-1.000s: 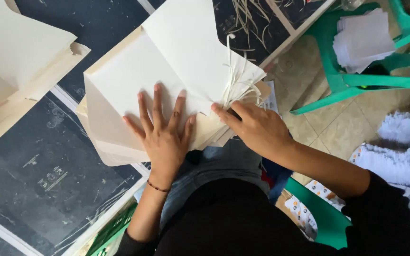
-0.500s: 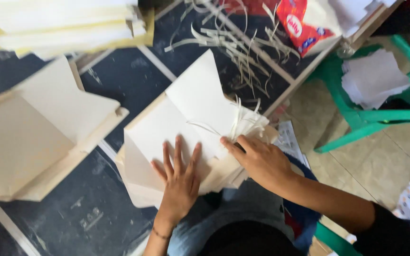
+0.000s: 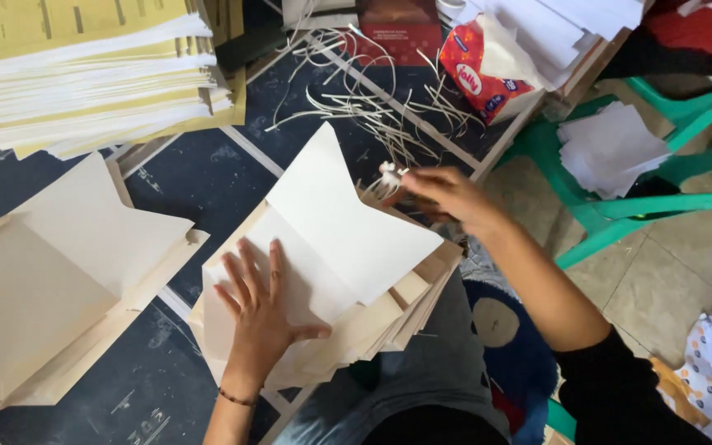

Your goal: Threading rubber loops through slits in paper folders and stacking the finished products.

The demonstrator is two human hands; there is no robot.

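Lifted off the stack (image 3: 389,317), my right hand (image 3: 447,194) pinches a strip (image 3: 389,177); left hand (image 3: 261,317) presses flat, fingers spread, on the envelope (image 3: 331,231).

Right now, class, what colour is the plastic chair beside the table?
Green; the chair shows best in the head view, a stack of white paper on its seat.

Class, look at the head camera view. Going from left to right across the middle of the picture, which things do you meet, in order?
Cream open-flapped envelope stack at the left → left hand pressing flat on the cream envelope pile → right hand pinching thin white paper strips → green plastic chair bearing loose white sheets.
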